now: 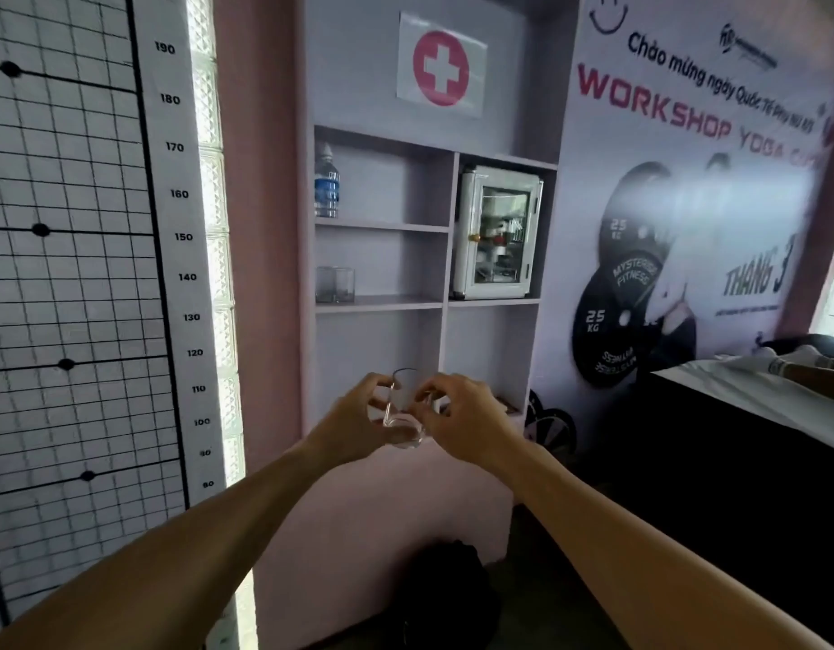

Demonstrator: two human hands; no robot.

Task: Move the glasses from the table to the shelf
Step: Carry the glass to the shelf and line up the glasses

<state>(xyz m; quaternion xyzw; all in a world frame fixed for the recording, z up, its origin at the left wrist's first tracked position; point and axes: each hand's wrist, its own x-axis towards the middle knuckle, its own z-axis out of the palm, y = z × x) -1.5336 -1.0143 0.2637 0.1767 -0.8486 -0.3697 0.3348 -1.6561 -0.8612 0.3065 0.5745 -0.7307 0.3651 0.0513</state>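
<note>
A clear drinking glass [404, 410] is held in the air in front of the lowest shelf opening, tilted slightly. My left hand [354, 422] grips its left side and my right hand [462, 417] grips its right side; the fingers hide parts of the glass. Two more clear glasses [335, 284] stand side by side at the left end of the middle shelf [396, 302] of the pale wall unit. The table is not clearly in view.
A water bottle [327, 183] stands on the upper shelf. A small white glass-door cabinet [498, 232] fills the right compartment. A height chart [77, 274] covers the left wall, a banner [696, 204] the right. A dark bench with a white sheet [734, 396] stands at right; a black bag [448, 588] lies on the floor.
</note>
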